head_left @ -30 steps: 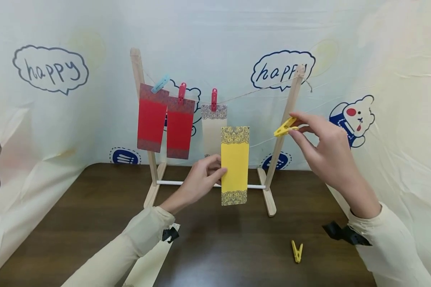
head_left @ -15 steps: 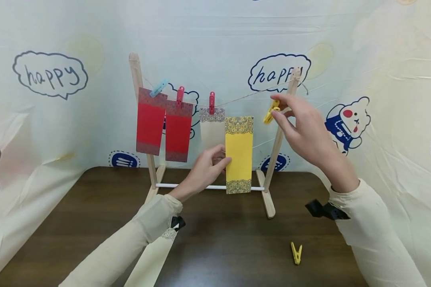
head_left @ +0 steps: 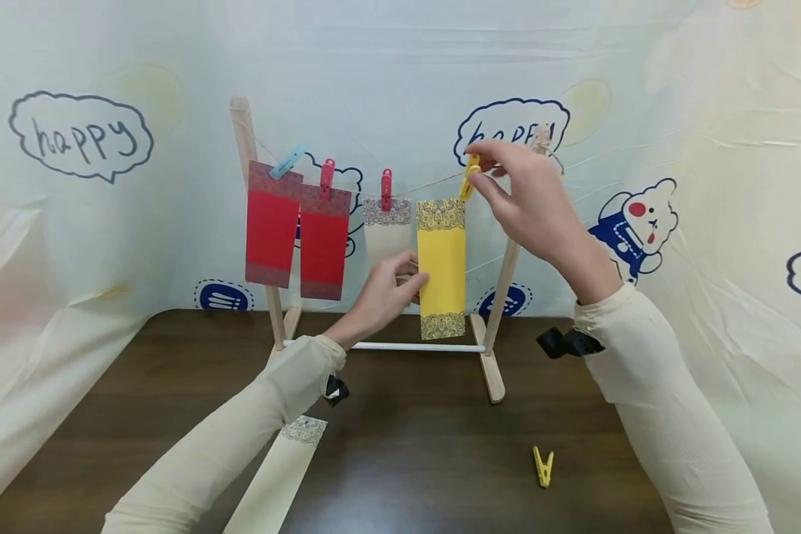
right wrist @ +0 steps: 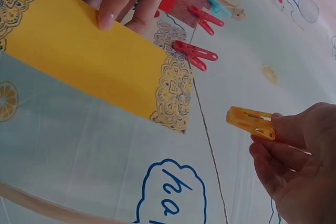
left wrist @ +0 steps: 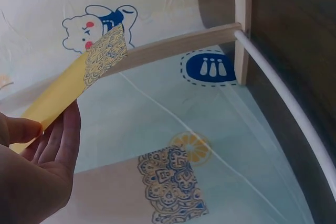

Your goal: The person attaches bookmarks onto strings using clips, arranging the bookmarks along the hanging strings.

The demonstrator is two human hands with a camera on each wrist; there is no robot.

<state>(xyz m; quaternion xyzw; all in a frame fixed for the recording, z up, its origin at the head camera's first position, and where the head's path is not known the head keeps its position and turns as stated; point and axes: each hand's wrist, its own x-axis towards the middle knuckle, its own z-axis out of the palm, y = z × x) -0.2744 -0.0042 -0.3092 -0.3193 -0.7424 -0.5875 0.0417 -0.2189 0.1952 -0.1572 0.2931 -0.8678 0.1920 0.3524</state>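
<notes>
Cream long sleeves, black wrist mounts

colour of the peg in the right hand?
Yellow peg, pinched by the right hand; clearest in the right wrist view.

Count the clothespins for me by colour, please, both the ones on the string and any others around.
Red clothespins on the string: 2
Blue clothespin on the string: 1
Yellow clothespins: 2, one pinched in the right hand near the yellow card that the left hand holds up, one lying on the table
Total: 5
</notes>
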